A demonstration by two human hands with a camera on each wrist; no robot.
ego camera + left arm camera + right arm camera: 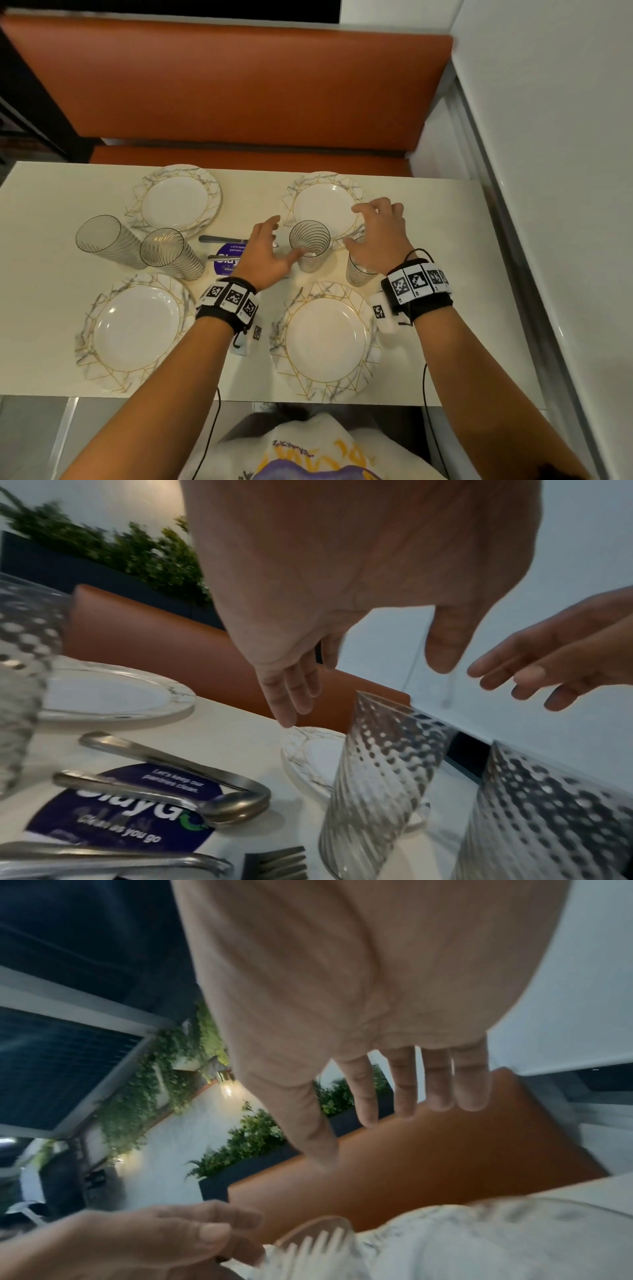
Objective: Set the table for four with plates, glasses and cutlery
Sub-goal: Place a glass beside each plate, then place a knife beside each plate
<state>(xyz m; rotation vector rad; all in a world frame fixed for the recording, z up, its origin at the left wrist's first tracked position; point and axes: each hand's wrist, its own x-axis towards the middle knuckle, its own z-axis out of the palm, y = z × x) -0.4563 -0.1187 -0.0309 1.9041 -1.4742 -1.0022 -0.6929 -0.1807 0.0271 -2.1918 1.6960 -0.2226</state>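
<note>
A ribbed clear glass is standing upright, mouth up, on the pale bench between the two right plates. The left hand is hanging beside it, grip spread, holding nothing. The right hand is hovering over another glass, grip spread too. Spoons are lying flat on a purple sticker. An orange seat is standing behind.

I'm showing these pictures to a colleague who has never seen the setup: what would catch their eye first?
Four white marble-patterned plates with gold lines sit at the corners of the pale table, such as the near right one. In the middle, the left hand and right hand hover open on either side of an upright ribbed clear glass. Behind the table runs an orange padded bench.
</note>
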